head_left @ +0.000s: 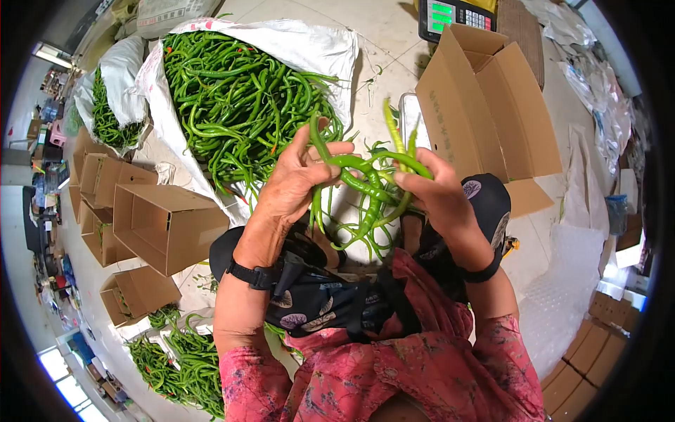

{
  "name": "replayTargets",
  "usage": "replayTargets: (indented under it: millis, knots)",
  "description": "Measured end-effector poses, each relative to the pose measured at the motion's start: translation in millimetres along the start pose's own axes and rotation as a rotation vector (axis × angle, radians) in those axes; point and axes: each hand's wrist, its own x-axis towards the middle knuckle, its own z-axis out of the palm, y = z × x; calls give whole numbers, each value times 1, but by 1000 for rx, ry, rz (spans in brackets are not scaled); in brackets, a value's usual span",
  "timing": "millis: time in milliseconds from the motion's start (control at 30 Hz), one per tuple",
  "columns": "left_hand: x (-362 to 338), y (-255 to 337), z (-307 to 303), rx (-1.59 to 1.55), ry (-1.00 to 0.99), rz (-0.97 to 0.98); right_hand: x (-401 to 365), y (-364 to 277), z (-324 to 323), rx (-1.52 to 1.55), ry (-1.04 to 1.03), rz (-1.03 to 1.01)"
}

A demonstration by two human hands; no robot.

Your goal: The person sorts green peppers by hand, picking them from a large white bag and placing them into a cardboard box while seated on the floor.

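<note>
My left hand pinches a long green chili pepper between thumb and fingers. Close on its right, my right hand is closed around several green chili peppers, one of them paler and yellowish, their tips pointing up and to the left. More curled peppers show just below and between both hands, above the pale floor between my knees. Just beyond my left hand, a big heap of green chili peppers spills from an open white woven sack.
An open cardboard box stands at the right, near a scale with a lit green display. Several open boxes sit at the left, below a smaller sack of peppers. Another pepper pile lies lower left. Bubble wrap covers floor at right.
</note>
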Motion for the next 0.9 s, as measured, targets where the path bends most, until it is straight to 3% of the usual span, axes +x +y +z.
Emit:
replayTargets:
  millis: [67, 167, 333, 433, 533, 800, 900]
  knots:
    - [0, 0, 2, 10, 17, 9, -6, 4, 1, 91, 10, 40]
    - [5, -5, 2, -56, -66, 104, -10, 14, -5, 343, -148, 246]
    - [9, -5, -1, -105, -124, 94, -5, 17, -7, 346, -150, 227]
    - [10, -12, -2, -54, -128, 65, 2, 33, -9, 569, -371, 268]
    - [11, -12, -3, -154, -88, -38, 3, 42, -1, 510, -308, 180]
    - [20, -26, -16, -20, 216, -8, -2, 33, -4, 575, -132, 226]
    - [20, -28, -10, -2, 165, -74, -8, 26, 0, 621, -59, 296]
